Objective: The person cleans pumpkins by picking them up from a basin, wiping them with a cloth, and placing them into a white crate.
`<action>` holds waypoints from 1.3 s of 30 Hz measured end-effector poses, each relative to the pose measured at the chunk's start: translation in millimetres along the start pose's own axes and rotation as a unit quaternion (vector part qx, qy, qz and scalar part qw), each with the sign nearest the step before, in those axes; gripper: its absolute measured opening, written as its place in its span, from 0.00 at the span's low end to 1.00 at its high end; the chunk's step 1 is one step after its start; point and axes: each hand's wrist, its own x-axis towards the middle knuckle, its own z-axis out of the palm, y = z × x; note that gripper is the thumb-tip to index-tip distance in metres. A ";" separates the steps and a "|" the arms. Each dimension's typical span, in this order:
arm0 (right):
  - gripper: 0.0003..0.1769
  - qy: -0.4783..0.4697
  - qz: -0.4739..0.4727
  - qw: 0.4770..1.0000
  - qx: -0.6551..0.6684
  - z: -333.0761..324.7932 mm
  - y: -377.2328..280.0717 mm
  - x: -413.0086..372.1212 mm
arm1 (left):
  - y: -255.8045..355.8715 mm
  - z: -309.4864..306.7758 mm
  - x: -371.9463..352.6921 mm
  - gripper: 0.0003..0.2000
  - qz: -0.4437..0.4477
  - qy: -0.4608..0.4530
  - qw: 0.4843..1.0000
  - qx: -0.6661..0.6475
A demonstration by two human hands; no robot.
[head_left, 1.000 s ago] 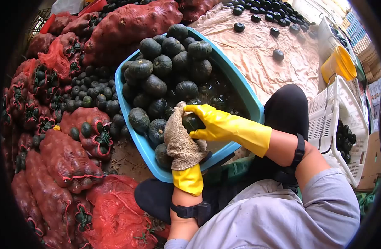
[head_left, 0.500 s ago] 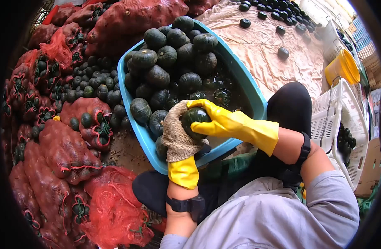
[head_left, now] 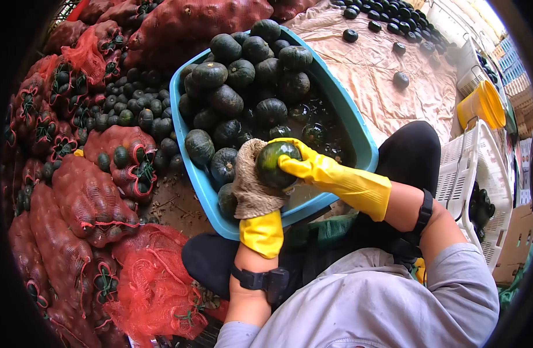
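Note:
A wet, dark green kabocha squash (head_left: pixel 270 165) with a yellowish-green patch is held between my two hands, above the near end of a blue tub (head_left: pixel 368 152). My left hand (head_left: pixel 258 194), in a yellow rubber glove, is covered by a rough beige cloth (head_left: pixel 250 174) that cups the squash from the left and below; its fingers are hidden. My right hand (head_left: pixel 307 163), gloved in yellow too, grips the squash from the right, with the thumb across its face. Many more squashes (head_left: pixel 226 101) are heaped in the tub, some sitting in murky water.
Red mesh sacks (head_left: pixel 84 203) of squashes crowd the left, beside loose squashes (head_left: pixel 136 104) on the ground. At the back right, squashes (head_left: pixel 401 79) lie on a pinkish sheet (head_left: pixel 365 64). White crates (head_left: pixel 469 174) and a yellow bucket (head_left: pixel 482 105) stand on the right.
The squash has turned between my hands and now shows its yellowish patch. My right fingers have shifted their grip on it. The view has moved slightly.

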 end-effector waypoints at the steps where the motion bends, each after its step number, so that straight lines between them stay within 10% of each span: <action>1: 0.37 0.047 -0.008 0.996 0.072 6.6 3.8 2.7 | 3.1 8.7 1.9 0.25 -0.105 0.009 0.983 -0.151; 3: 0.38 0.075 -0.093 0.978 -0.169 -6.4 -0.8 7.2 | 7.8 21.2 3.5 0.25 -0.214 0.061 0.928 -0.300; 9: 0.45 0.110 -0.171 0.948 -0.245 -3.2 23.4 -2.5 | 22.7 11.0 1.4 0.33 0.079 -0.068 0.973 0.204; 16: 0.45 0.104 -0.133 0.935 -0.312 2.9 -19.6 -10.8 | 17.8 13.9 -16.1 0.42 0.189 -0.034 0.928 0.319; 20: 0.46 0.168 -0.237 0.816 -0.499 13.3 3.9 -30.6 | 27.1 8.0 -12.2 0.47 0.211 -0.062 0.901 0.374; 24: 0.49 0.088 -0.268 0.828 -0.484 3.1 4.5 -32.4 | 56.0 -0.1 16.4 0.53 0.110 -0.167 0.866 0.458; 28: 0.40 -0.017 -0.110 0.975 -0.191 2.3 -16.7 -36.0 | 48.7 -5.4 17.6 0.58 0.094 -0.206 0.822 0.522; 29: 0.39 -0.027 -0.106 0.985 -0.133 2.1 -15.6 -33.8 | 13.5 -15.9 3.1 0.55 0.277 -0.114 0.852 0.429; 32: 0.39 -0.044 -0.121 0.991 -0.042 -1.8 -18.4 -28.4 | 17.6 2.6 -3.4 0.45 0.257 -0.056 0.872 0.412; 35: 0.39 0.012 -0.174 0.956 -0.237 -3.6 -38.6 -32.4 | 24.7 12.8 3.6 0.29 0.239 -0.059 0.881 0.405; 39: 0.38 0.139 -0.040 0.898 -0.415 -2.6 -66.6 -36.2 | 25.6 19.3 0.9 0.30 0.273 -0.058 0.900 0.336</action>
